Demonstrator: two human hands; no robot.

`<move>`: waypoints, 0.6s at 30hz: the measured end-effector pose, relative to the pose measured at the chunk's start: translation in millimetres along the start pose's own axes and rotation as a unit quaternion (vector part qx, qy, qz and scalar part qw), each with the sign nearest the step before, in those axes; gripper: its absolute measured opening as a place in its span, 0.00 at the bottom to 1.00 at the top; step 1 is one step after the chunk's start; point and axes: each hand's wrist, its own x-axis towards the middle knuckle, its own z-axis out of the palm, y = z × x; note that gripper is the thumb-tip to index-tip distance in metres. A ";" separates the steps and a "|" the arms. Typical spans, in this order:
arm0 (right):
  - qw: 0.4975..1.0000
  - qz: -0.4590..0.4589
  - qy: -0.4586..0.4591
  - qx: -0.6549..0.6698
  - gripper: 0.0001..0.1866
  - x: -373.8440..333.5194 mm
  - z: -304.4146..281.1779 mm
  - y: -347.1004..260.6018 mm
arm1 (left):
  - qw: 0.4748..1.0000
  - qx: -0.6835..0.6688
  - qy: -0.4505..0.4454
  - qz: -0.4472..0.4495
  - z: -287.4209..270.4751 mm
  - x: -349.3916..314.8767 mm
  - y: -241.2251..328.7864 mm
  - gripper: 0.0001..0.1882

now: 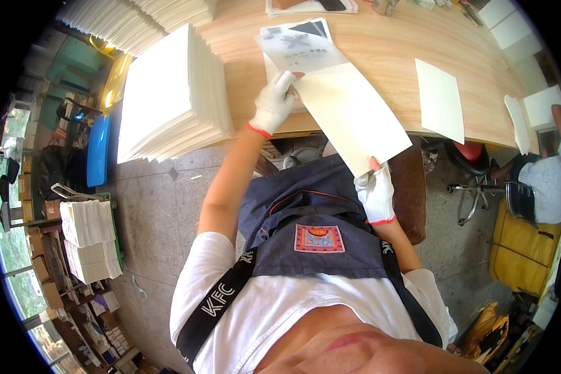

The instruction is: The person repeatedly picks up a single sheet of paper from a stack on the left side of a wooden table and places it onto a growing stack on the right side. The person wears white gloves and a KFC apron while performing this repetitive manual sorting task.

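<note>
I hold a long cream paper sheet (355, 112) at a slant over the table's front edge. My left hand (274, 100), in a white knit glove with bare fingertips and a red cuff, is closed on its upper left edge. At the lower end, my right hand (375, 192), gloved alike, grips the edge with the thumb on top. A translucent sheet with grey print (296, 51) lies at the far end of the cream sheet; whether the two are joined I cannot tell. Beneath it are printed papers (321, 28).
A tall stack of white sheets (168, 100) stands left on the wooden table (380, 37), with more stacks (115, 22) behind. One cream sheet (439, 100) lies to the right. Another person (542, 187) sits at far right. A cart of paper bundles (88, 240) stands on the floor at left.
</note>
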 end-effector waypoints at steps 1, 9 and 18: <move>1.000 -0.007 0.017 -0.022 0.13 -3.9 5.1 1.2 | 0.998 -0.039 0.053 -0.021 12.2 -8.9 -10.4 0.20; 0.994 -0.008 0.041 -0.097 0.11 -26.7 27.4 -2.4 | 0.960 -0.130 0.236 -0.080 42.0 -36.3 -16.0 0.19; 0.995 0.002 0.050 -0.083 0.10 -36.5 34.0 1.9 | 0.877 -0.334 0.298 -0.177 61.0 -60.4 -2.9 0.28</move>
